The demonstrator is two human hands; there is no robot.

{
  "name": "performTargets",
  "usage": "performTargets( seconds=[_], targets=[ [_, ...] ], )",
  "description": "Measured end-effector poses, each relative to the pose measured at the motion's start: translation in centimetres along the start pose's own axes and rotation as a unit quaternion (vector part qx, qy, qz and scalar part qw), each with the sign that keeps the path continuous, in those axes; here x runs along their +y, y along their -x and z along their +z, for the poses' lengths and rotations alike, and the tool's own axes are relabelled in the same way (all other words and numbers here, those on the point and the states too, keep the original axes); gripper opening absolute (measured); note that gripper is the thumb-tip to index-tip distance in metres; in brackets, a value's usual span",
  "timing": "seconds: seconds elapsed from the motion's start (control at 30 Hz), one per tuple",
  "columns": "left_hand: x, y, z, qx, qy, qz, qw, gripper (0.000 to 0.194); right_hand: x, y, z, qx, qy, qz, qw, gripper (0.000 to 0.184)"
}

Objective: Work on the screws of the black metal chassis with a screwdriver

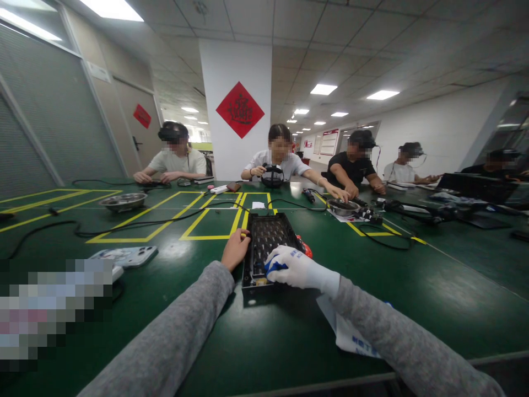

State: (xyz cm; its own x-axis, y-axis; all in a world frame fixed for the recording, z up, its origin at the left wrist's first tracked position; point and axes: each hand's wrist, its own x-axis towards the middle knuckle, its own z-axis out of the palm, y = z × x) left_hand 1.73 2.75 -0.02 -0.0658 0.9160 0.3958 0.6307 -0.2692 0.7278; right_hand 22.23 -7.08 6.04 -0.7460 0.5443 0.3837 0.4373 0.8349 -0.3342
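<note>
A shallow black case (270, 234) with rows of small parts inside lies on the green table in front of me. My left hand (236, 249), bare, grips the case's left wall, fingers closed over the edge. In a white glove, my right hand (291, 267) bends over the near right corner of the case. Its fingers are closed and their tips hidden; a blue patch shows under them, perhaps the glove's palm. Something yellowish (261, 281) sits in the near end of the case. A red object (305, 246) shows partly beyond the right wall.
A white glove or cloth with blue print (355, 337) lies under my right forearm. A phone (128, 256) is at left, with cables (136, 222) beyond. Metal bowls (123, 202) (344, 207) stand farther off. Several people sit across; one person's hand (336, 193) reaches toward the right bowl.
</note>
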Motion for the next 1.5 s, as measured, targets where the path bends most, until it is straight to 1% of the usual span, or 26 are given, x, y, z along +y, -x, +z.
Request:
performTargets(
  seconds=[0.23, 0.5, 0.67, 0.83, 1.13, 1.5],
  targets=[
    [0.18, 0.03, -0.03, -0.002, 0.005, 0.0, 1.0, 0.022, 0.29, 0.05, 0.28, 0.0, 0.027, 0.006, 1.0, 0.014],
    [0.31, 0.11, -0.13, -0.005, 0.006, -0.005, 1.0, 0.022, 0.12, -0.09, 0.08, -0.001, 0.0, -0.005, 1.0, 0.013],
    [0.38, 0.08, -0.13, -0.001, 0.007, -0.007, 1.0, 0.022, 0.28, -0.11, 0.2, -0.008, 0.017, 0.001, 1.0, 0.012],
    [0.23, 0.08, -0.07, 0.002, 0.007, 0.002, 1.0, 0.022, 0.28, -0.07, 0.29, -0.005, 0.029, -0.004, 1.0, 0.013],
    [0.08, -0.01, -0.03, -0.002, 0.002, -0.006, 1.0, 0.023, 0.34, -0.13, 0.27, 0.001, 0.004, 0.0, 1.0, 0.013],
    [-0.44, -0.22, 0.16, -0.002, 0.001, -0.003, 1.0, 0.023, 0.28, -0.16, 0.39, 0.0, 0.04, -0.012, 0.999, 0.017]
  ],
)
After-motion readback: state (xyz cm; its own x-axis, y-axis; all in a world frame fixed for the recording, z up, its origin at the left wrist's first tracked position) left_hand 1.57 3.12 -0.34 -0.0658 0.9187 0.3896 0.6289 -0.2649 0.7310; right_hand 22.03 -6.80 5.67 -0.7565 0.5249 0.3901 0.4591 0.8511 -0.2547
